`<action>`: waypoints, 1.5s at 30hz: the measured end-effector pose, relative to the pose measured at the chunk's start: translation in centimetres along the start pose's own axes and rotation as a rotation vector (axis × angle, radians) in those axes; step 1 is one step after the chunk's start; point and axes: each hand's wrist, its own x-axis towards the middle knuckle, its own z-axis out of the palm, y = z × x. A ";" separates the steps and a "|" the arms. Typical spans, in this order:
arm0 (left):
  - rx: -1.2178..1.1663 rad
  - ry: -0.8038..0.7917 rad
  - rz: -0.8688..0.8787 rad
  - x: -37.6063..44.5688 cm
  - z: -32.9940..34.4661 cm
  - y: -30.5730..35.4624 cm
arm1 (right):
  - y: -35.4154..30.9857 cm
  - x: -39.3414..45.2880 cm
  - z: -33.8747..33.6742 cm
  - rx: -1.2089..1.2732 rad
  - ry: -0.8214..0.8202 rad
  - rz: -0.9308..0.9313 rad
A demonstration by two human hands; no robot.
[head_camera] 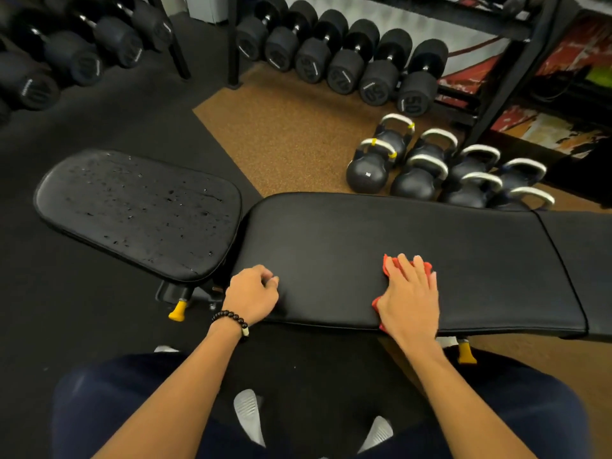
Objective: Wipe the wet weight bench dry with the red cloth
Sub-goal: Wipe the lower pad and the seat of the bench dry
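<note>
Right hand (410, 293) flat, straight fingers pressing crumpled red cloth (389, 268) onto the back pad (364, 233); left hand (253, 294) curled, empty; beyond its knuckles, droplet-beaded seat pad (139, 210); dumbbell (415, 94) reads 50.

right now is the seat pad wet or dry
Wet: droplets speckle the seat pad; the long pad beside it, under the red cloth, shows none.

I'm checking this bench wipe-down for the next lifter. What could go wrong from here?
The seat pad is beaded with droplets and could get skipped. The red cloth, small under the flat right hand, may saturate and just smear water over the back pad. The left hand resting there may block a patch.
</note>
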 end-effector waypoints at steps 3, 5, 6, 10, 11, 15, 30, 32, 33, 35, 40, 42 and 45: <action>-0.087 0.056 -0.036 -0.6 -0.7 -1.2 | -7.4 -1.2 2.2 0.041 -0.009 -0.170; -0.097 0.092 -0.082 -0.9 -0.9 -2.3 | -12.2 -2.0 3.6 0.067 -0.026 -0.361; -0.101 0.105 -0.114 -0.9 -1.0 -2.9 | -14.1 -2.4 4.0 0.080 -0.047 -0.461; -0.160 0.133 -0.252 -0.7 -0.9 -5.1 | -14.2 -2.2 4.6 0.159 -0.186 -0.747; -0.183 0.136 -0.282 -0.6 -0.8 -5.7 | -12.8 -1.9 4.5 0.215 -0.174 -0.741; -0.341 0.172 -0.414 -0.5 -0.3 -7.1 | -7.8 -1.2 4.5 0.301 0.112 -0.651; -0.886 -0.093 -0.668 1.9 -2.0 -8.3 | -20.0 14.8 7.2 0.430 -0.096 -0.805; -0.854 -0.138 -0.666 2.0 -2.2 -8.5 | -20.7 16.9 8.1 0.268 -0.199 -0.552; -0.843 -0.150 -0.663 2.0 -2.3 -8.5 | -21.5 16.9 8.4 0.187 -0.205 -0.498; -0.829 -0.164 -0.650 2.0 -2.3 -8.5 | -22.9 15.2 8.5 0.067 -0.145 -0.529; -0.860 -0.133 -0.656 1.3 -1.6 -8.0 | -22.4 6.1 6.8 0.079 -0.169 -0.712; -0.906 -0.094 -0.672 0.8 -1.4 -7.5 | -21.4 2.9 6.3 0.138 -0.213 -0.761; -0.931 -0.097 -0.657 0.1 -1.4 -6.2 | -18.5 -0.4 5.4 0.230 -0.266 -0.952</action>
